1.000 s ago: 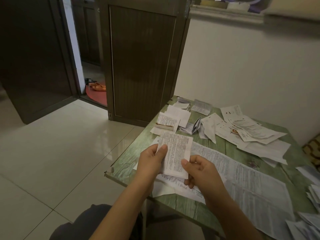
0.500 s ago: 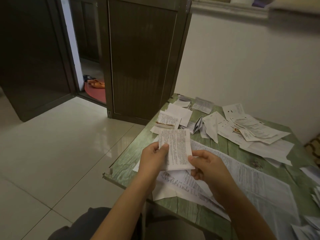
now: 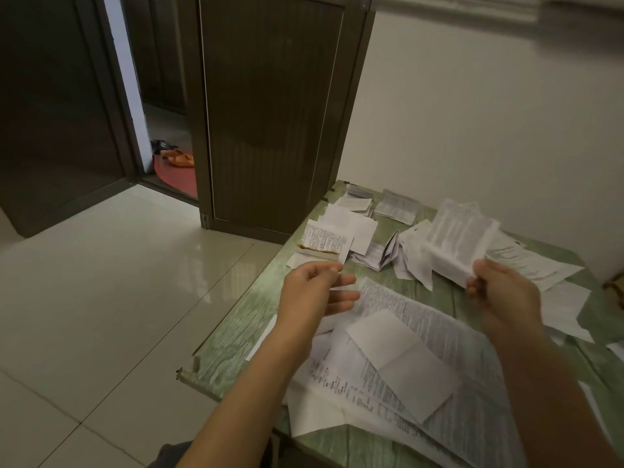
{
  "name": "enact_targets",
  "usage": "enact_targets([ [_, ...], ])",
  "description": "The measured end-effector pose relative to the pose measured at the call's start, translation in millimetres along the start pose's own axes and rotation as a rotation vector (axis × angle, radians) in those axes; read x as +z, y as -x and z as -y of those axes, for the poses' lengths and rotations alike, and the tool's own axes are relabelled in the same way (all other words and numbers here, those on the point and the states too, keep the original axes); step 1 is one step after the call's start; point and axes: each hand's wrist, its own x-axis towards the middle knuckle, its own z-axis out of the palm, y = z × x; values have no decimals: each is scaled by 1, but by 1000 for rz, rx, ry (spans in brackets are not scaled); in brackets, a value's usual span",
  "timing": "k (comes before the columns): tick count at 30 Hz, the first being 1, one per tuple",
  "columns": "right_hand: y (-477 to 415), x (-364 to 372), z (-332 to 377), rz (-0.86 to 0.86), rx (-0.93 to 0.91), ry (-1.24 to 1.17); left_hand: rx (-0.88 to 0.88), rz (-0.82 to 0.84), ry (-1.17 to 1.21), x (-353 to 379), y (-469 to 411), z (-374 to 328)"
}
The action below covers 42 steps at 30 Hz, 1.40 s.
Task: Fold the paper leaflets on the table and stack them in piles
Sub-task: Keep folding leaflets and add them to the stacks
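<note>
While my right hand (image 3: 499, 292) pinched the folded leaflet (image 3: 462, 241) by its near edge, up above the loose sheets (image 3: 526, 265) on the table (image 3: 236, 332), I judged it bound for a pile; my left hand (image 3: 314, 292) hovered slack, holding nothing.

Wearing dark grey clothes (image 3: 169, 456) low by the lap. Showing bare arms (image 3: 256, 383), bare left hand (image 3: 312, 293) and right hand (image 3: 506, 295).

Table (image 3: 236, 332): green, streaky wood-grain pattern. Large sheet (image 3: 439, 332): white, dense black print. Folded sheet (image 3: 398, 359): plain white. Lifted leaflet (image 3: 456, 238): white, grey print lines. Door (image 3: 270, 113): dark brown, vertical ribbing. Floor (image 3: 101, 298): glossy cream tiles, dark grout lines. Wall (image 3: 489, 113): off-white. Mat (image 3: 179, 179): red. Slippers (image 3: 179, 157): orange.
</note>
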Motion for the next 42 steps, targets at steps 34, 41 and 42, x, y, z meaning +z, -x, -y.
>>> enact_targets([
  [34,-34,23,-28,115,-272,754,-47,-5,25,19,-15,0],
  [41,19,-3,-13,372,-294,837,-29,-13,-91,18,-10,6],
  [42,26,-6,-15,396,-293,843,-22,-13,-110,18,-8,6],
])
